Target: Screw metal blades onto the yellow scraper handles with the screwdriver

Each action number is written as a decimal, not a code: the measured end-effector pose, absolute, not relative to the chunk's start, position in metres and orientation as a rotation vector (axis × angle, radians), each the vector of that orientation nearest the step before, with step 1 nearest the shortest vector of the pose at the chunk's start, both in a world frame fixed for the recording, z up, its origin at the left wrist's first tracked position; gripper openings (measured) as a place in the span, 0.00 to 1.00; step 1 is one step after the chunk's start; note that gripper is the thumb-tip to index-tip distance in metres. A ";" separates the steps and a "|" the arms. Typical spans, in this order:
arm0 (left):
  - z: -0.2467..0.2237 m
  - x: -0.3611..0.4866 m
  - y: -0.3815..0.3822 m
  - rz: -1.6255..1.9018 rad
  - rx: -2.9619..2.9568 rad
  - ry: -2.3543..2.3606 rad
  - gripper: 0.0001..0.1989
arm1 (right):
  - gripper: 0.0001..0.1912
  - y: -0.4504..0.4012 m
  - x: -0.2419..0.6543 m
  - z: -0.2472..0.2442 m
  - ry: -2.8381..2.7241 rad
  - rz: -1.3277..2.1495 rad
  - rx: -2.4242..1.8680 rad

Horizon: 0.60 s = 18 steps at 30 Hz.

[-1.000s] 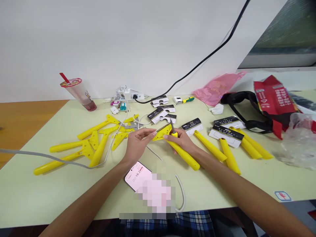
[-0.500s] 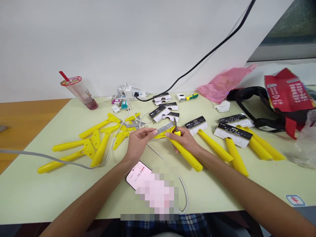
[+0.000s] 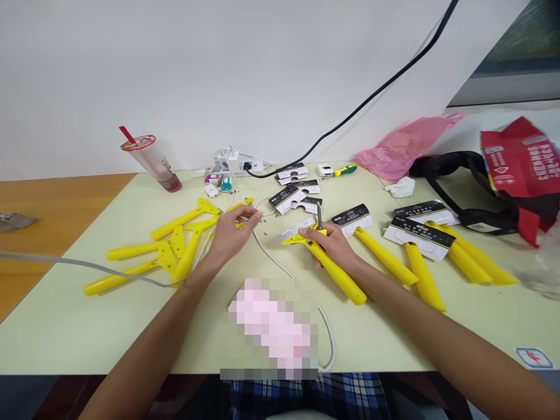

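My right hand point(image 3: 335, 242) is closed around a yellow-handled scraper point(image 3: 339, 274), its flat metal blade pointing left. In the same hand is a screwdriver point(image 3: 319, 217), its dark shaft sticking up. My left hand point(image 3: 234, 232) is off the scraper, over the table's middle left, fingers extended and slightly curved; nothing shows between them. Small screws point(image 3: 265, 220) lie just right of its fingertips. Beside and partly beneath that hand lie several yellow scraper parts point(image 3: 166, 227), some hidden by it.
Black-and-white cards point(image 3: 286, 198) lie at the back middle. Further yellow handles point(image 3: 387, 256) with cards rest on the right. A blurred phone point(image 3: 271, 326) is in front. A drink cup point(image 3: 153, 163), a power strip point(image 3: 240, 163), a green-yellow screwdriver point(image 3: 345, 170) and a pink bag point(image 3: 406, 146) stand or lie behind.
My left hand has let go of the scraper blade and moved left, towards the yellow parts and screws. My right hand still holds scraper and screwdriver. The view has shifted slightly.
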State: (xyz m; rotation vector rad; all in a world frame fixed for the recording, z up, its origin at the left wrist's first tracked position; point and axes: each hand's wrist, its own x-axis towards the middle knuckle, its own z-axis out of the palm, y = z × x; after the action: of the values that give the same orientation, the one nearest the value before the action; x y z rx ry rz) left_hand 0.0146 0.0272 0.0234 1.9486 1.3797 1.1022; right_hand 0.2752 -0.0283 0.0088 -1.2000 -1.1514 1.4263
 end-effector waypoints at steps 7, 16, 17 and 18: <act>0.013 -0.034 0.063 0.680 2.314 1.687 0.13 | 0.22 -0.029 0.275 0.016 -1.077 1.372 -1.244; 0.007 -0.037 0.067 0.738 2.323 1.750 0.18 | 0.20 -0.020 0.284 0.014 -1.019 1.333 -1.256; 0.006 -0.038 0.068 0.747 2.335 1.758 0.19 | 0.20 -0.019 0.285 0.013 -1.028 1.338 -1.256; 0.005 -0.039 0.069 0.749 2.353 1.765 0.20 | 0.20 -0.018 0.285 0.012 -1.046 1.344 -1.254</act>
State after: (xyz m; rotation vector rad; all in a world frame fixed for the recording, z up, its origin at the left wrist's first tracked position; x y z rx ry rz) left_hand -0.0394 0.0688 0.0048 2.3531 1.7649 0.7493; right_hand 0.2852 -0.0184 0.0124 -1.2543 -1.0461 1.3437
